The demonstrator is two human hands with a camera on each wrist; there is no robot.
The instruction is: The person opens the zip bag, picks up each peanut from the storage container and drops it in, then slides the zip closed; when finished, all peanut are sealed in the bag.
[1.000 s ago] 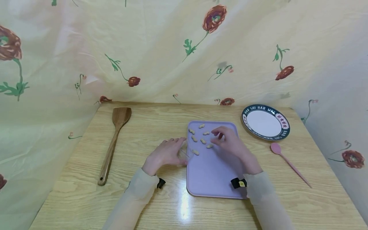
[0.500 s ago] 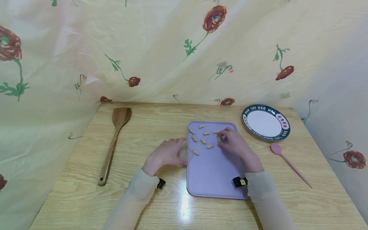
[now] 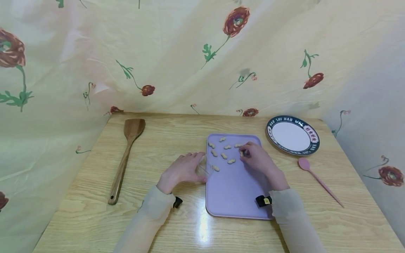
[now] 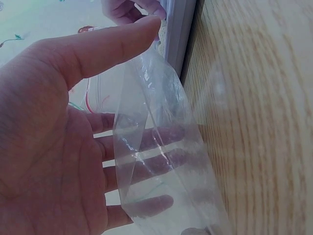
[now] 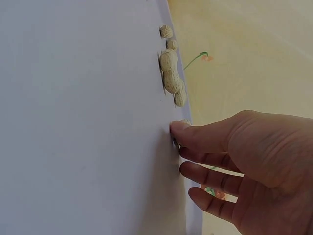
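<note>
My left hand is at the left rim of a lilac tray. In the left wrist view its fingers are straight and spread behind a clear plastic bag, seen through the film; whether they are inside it I cannot tell. The thumb reaches over the bag's top end. On the far half of the tray, my right hand pinches a peanut between thumb and fingertips, mostly hidden by them. Several unshelled peanuts lie scattered left of that hand; a few show as a row in the right wrist view.
A wooden spatula lies at the left of the wooden table. At the back right is a white plate with a dark patterned rim. A pink spoon lies in front of it. Floral cloth hangs behind.
My right hand has shifted slightly right and brought its thumb and fingertips together on a peanut. One peanut it covered before now shows. The left hand stays in place.
</note>
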